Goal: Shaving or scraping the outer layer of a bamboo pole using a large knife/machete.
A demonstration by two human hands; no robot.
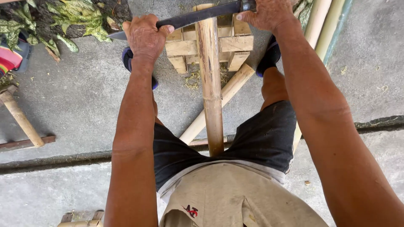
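Your left hand [145,35] was clamped over the bare back of the long dark blade [198,16], near its tip end at about eleven o'clock, and your right hand [266,14] was closed on the handle end at one o'clock. The blade lay crosswise on the upper end of the bamboo pole [211,84], which ran from twelve o'clock down to between your thighs. The pole's far end rested on a small wooden block stand [235,44]. If the blade had skipped off the pole's round skin, I judge it would have come toward your knees or slid under the left fingers, since that hand gripped metal with no guard. The pole could also have rolled on the stand, which looked loose on the concrete floor [84,96]. As for packaging, none showed; the only mark was a small red and dark emblem [190,210] on your tan shirt at six o'clock, too small to make out.
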